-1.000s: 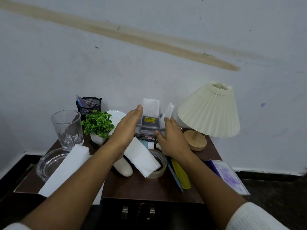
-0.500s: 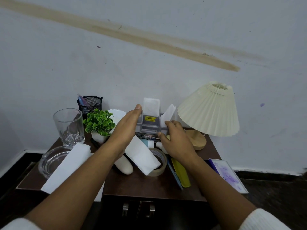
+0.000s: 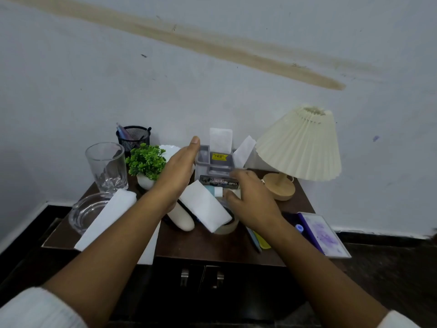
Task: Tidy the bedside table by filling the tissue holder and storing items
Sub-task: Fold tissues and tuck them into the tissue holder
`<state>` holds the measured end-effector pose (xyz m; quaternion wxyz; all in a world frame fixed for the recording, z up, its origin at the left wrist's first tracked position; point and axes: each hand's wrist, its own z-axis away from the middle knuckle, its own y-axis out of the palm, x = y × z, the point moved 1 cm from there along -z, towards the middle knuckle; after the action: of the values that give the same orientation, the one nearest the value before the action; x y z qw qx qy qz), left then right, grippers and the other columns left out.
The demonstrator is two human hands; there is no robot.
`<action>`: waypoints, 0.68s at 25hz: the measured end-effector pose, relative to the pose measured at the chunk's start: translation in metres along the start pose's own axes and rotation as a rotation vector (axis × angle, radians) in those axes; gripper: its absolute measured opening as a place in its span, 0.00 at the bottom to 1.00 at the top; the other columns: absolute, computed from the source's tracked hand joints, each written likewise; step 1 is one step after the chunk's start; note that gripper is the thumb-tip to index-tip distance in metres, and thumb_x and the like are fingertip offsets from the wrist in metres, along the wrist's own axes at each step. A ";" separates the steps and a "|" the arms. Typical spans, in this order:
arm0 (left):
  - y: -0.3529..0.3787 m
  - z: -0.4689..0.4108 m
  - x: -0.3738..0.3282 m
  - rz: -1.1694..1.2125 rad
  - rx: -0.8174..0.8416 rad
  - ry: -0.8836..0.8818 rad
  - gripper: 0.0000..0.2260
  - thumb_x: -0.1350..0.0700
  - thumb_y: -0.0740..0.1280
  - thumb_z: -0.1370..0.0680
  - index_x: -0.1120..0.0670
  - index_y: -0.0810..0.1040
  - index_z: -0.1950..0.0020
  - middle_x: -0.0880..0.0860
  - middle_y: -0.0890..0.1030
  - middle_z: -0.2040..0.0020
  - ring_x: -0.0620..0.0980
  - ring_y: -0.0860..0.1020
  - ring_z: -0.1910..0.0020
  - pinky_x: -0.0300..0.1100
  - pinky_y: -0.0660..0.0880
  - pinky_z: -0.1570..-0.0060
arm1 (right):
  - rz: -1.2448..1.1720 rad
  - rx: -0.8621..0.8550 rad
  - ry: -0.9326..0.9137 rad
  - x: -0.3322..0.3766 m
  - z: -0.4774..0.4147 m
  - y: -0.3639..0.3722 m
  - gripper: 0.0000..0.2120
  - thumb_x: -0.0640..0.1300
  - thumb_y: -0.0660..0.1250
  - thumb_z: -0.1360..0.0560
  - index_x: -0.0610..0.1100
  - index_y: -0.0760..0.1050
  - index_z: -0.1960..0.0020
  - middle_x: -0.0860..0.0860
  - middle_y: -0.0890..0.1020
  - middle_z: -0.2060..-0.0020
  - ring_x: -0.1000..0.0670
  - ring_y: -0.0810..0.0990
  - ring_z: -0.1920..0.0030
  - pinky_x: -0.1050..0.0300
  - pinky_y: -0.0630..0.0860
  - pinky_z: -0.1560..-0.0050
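Observation:
A grey tissue holder (image 3: 214, 165) stands at the back middle of the dark bedside table (image 3: 212, 247). One white tissue (image 3: 220, 143) sticks up from it, and another (image 3: 244, 151) leans at its right side. My left hand (image 3: 176, 171) lies flat against the holder's left wall, fingers straight. My right hand (image 3: 250, 202) hovers low in front of the holder, blurred, fingers loosely apart, holding nothing. A folded tissue (image 3: 204, 205) rests across a tape roll (image 3: 227, 229) between my hands. Under my left forearm lies a larger tissue stack (image 3: 106, 216).
On the left are a drinking glass (image 3: 106, 166), a glass ashtray (image 3: 82, 214), a small green plant (image 3: 146, 160) and a mesh pen cup (image 3: 133, 136). A white bottle (image 3: 182, 218) lies beside the tape. On the right are a pleated lamp (image 3: 300, 147) and a purple notebook (image 3: 324, 235).
My right hand has dropped from the holder's right side to the space in front of it, above the tape roll. My left hand has stayed against the holder.

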<state>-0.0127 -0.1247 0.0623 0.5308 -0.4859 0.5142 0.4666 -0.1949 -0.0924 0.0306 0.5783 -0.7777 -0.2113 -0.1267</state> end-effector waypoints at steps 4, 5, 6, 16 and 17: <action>-0.008 0.010 0.006 -0.058 0.041 -0.019 0.27 0.35 0.52 0.18 0.49 0.74 0.27 0.46 0.76 0.32 0.47 0.74 0.35 0.46 0.70 0.33 | 0.105 0.195 -0.094 0.016 0.021 0.015 0.28 0.65 0.68 0.28 0.49 0.75 0.33 0.51 0.80 0.40 0.48 0.78 0.41 0.48 0.76 0.43; -0.010 0.011 0.008 -0.070 0.048 -0.024 0.27 0.35 0.52 0.18 0.49 0.74 0.27 0.48 0.75 0.30 0.49 0.74 0.33 0.48 0.70 0.31 | 0.148 0.260 -0.108 0.017 0.025 0.020 0.31 0.68 0.68 0.29 0.50 0.74 0.33 0.51 0.80 0.39 0.47 0.77 0.40 0.48 0.75 0.42; -0.013 0.012 0.008 -0.076 0.052 -0.028 0.27 0.35 0.52 0.18 0.49 0.74 0.28 0.48 0.76 0.30 0.50 0.74 0.33 0.49 0.70 0.31 | 0.201 0.296 -0.122 0.018 0.027 0.025 0.32 0.68 0.68 0.30 0.50 0.74 0.33 0.51 0.80 0.40 0.47 0.77 0.40 0.47 0.74 0.41; -0.014 0.014 0.016 -0.239 0.108 0.156 0.23 0.64 0.67 0.22 0.47 0.74 0.28 0.45 0.76 0.31 0.42 0.70 0.31 0.42 0.69 0.37 | -0.401 -0.058 0.050 0.008 0.005 -0.011 0.04 0.45 0.67 0.21 0.47 0.81 0.49 0.51 0.83 0.55 0.51 0.82 0.54 0.53 0.79 0.58; -0.013 0.013 0.016 -0.252 0.077 0.175 0.28 0.67 0.65 0.24 0.47 0.73 0.27 0.45 0.74 0.30 0.42 0.68 0.30 0.43 0.68 0.36 | -0.583 -0.073 0.103 0.007 0.005 -0.017 0.04 0.43 0.67 0.20 0.46 0.81 0.50 0.50 0.84 0.56 0.51 0.82 0.55 0.53 0.79 0.58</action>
<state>0.0024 -0.1135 0.0468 0.5565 -0.5645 0.5109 0.3325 -0.1974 -0.0826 0.0470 0.4992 -0.6972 -0.3914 -0.3340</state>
